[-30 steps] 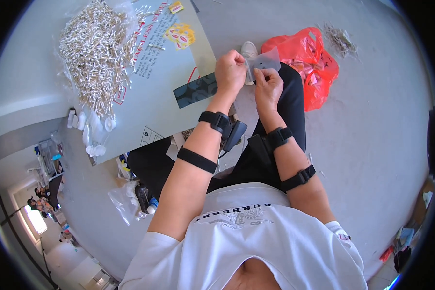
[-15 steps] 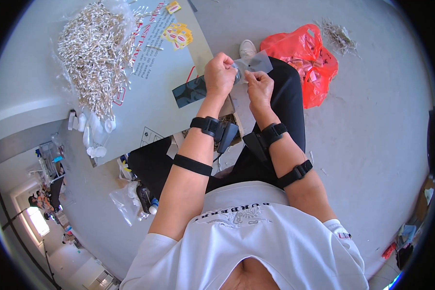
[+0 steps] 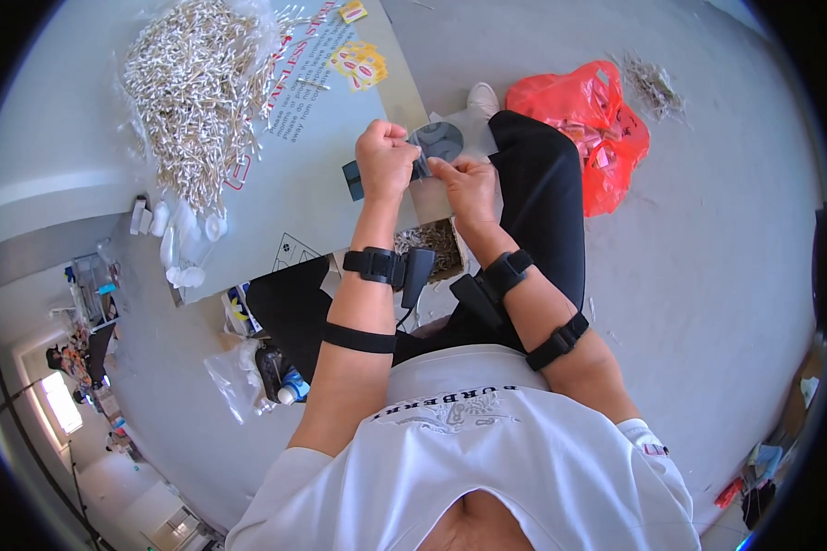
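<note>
Head view: left hand (image 3: 386, 158) fisted on small grey packet (image 3: 435, 142), right hand (image 3: 469, 184) pinched on its lower edge, both raised over bench (image 3: 331, 174). Heap of white sticks (image 3: 198, 92) well left; red bag (image 3: 593, 119) on floor, right.

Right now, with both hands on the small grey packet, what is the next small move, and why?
Probably pull the two hands slightly apart to open it. The left hand is fisted on one edge of the packet, the right hand pinches the other, and it is held up above the board.
</note>
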The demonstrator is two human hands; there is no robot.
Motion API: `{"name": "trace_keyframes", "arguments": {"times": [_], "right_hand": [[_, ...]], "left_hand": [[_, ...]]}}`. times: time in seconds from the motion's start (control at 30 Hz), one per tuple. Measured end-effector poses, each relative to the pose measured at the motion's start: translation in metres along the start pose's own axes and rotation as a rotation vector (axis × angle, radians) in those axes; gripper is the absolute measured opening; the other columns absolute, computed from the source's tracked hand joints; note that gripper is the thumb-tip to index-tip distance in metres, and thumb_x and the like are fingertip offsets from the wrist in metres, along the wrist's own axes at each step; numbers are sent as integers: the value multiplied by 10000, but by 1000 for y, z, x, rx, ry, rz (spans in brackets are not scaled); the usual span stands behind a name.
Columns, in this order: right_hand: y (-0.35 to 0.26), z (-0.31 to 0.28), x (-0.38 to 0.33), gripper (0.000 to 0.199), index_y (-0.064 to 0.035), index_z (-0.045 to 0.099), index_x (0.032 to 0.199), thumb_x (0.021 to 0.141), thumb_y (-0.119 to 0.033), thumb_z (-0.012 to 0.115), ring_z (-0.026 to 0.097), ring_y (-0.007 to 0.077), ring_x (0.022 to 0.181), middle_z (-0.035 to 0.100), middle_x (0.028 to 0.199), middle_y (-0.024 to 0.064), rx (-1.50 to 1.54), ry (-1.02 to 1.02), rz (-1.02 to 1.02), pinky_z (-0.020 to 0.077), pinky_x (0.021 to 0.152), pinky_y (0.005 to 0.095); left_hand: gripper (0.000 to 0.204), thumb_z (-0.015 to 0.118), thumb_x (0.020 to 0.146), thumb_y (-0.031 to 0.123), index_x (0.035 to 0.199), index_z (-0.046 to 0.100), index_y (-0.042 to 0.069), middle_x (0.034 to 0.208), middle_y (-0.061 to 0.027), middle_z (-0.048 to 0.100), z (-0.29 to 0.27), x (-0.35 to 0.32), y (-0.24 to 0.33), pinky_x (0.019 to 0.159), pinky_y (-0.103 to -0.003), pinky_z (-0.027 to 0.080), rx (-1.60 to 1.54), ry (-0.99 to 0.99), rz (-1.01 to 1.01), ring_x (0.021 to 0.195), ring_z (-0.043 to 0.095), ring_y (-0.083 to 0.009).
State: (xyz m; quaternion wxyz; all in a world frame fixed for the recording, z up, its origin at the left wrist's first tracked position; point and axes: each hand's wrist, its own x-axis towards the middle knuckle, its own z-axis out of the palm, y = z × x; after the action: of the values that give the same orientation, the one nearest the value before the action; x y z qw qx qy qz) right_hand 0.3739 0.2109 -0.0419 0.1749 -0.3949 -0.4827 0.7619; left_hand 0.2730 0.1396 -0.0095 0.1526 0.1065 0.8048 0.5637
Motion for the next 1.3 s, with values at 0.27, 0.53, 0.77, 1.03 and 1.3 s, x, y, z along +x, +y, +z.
{"name": "trace_keyframes", "arguments": {"times": [0.27, 0.53, 0.77, 1.03, 1.3], "right_hand": [[25, -4, 10, 346, 23, 594, 665, 722, -240, 810, 463, 166, 527, 530, 583, 74, -324, 196, -174, 410, 532, 345], [4, -27, 29, 166, -2, 623, 804, 730, -72, 754, 491, 101, 649, 572, 742, 19, -200, 275, -243, 431, 589, 276], [-50, -15, 1, 281, -20, 579, 996, 738, 2, 688, 534, 321, 1036, 566, 1057, 134, -687, 188, -804, 432, 912, 401], [-48, 57, 15, 173, 38, 595, 902, 807, -86, 667, 597, 295, 672, 605, 790, 139, -638, -274, -576, 496, 668, 375], [-41, 175, 101, 279, -2, 607, 949, 829, -246, 669, 637, 361, 830, 617, 945, 205, -1166, -315, -830, 507, 718, 451]], "left_hand": [[210, 645, 651, -20, 839, 555, 8, 650, -105, 628, 8, -2, -19, 637, -362, 499, 302, 156, 85, 620, 638, -267], [235, 652, 656, -21, 865, 550, 16, 635, -83, 621, 13, -7, -16, 585, -326, 492, 390, 274, 108, 588, 631, -205], [212, 620, 696, -22, 890, 549, 28, 634, -101, 607, -16, -23, -23, 584, -338, 490, 452, 246, 137, 596, 631, -227], [187, 610, 732, -21, 878, 522, 57, 685, -99, 566, -114, -44, -74, 564, -355, 476, 201, 524, 194, 587, 584, -259], [189, 644, 716, -44, 862, 555, 37, 715, -67, 550, -152, -36, -84, 570, -303, 469, 263, 498, 180, 579, 543, -176]]}}
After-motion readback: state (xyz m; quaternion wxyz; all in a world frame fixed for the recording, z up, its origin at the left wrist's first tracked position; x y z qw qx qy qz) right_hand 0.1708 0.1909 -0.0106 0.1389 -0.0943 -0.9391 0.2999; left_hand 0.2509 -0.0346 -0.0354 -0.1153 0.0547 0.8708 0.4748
